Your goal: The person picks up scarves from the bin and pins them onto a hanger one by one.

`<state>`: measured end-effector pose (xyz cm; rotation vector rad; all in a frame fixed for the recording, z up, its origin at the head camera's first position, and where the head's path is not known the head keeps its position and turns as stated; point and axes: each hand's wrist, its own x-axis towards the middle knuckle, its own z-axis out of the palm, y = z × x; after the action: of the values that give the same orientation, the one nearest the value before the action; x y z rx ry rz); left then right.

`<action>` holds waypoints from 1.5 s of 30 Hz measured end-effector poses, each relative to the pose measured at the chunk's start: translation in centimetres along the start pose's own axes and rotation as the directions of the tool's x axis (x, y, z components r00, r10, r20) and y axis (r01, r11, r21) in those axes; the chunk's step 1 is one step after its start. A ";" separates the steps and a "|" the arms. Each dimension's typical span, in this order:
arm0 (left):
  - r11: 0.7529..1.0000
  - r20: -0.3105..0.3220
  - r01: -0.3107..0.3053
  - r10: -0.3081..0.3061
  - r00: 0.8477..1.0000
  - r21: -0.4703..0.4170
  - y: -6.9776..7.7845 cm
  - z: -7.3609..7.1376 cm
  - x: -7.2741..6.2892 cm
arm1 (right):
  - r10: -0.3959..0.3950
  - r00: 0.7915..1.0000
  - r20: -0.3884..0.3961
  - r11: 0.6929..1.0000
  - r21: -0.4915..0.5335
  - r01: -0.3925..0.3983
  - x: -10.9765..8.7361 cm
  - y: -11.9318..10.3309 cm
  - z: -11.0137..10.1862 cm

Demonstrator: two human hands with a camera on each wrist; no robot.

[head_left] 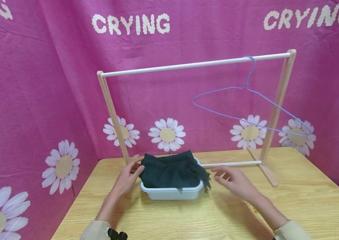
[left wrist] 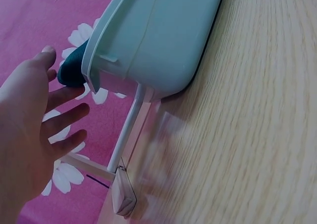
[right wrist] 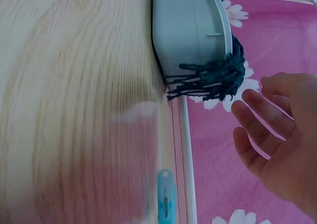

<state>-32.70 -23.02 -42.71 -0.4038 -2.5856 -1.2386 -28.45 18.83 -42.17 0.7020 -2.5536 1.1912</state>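
Note:
A dark green scarf (head_left: 169,170) with fringed ends lies folded in a pale blue-white plastic basin (head_left: 172,194), its fringe (right wrist: 213,78) hanging over the right rim. My left hand (head_left: 127,176) is at the basin's left end, thumb and fingers spread beside the scarf's edge; whether the fingertips touch the cloth I cannot tell. In the left wrist view a corner of the scarf (left wrist: 73,70) pokes past the rim near the fingers. Apart from the fringe, on the right, my right hand (head_left: 236,183) hovers with loosely bent fingers and holds nothing.
Behind the basin stands a wooden rack with a white top rail (head_left: 187,66). A lilac wire hanger (head_left: 223,114) hangs near its right end. A light blue clothespin (right wrist: 167,196) lies on the wooden table (head_left: 169,220). Pink flowered cloth (head_left: 76,43) surrounds the table.

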 end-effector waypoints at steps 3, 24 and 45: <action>1.000 0.022 0.024 -0.024 0.999 -0.011 0.1 0.0 0.1 | 0.002 1.000 0.016 1.000 0.017 -0.003 0.1 -0.3 0.4; 0.999 0.086 0.038 -0.040 0.996 0.028 1.1 0.1 0.5 | -0.084 0.992 0.097 0.995 0.067 0.078 0.9 -1.4 3.1; 0.999 0.062 0.028 -0.027 0.998 -0.017 1.6 0.9 0.9 | -0.025 0.997 0.067 0.998 0.052 0.022 0.7 -1.2 3.8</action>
<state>-33.08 -21.23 -41.84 -0.4179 -2.6415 -1.2784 -28.53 15.01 -43.55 0.7945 -2.5699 1.2499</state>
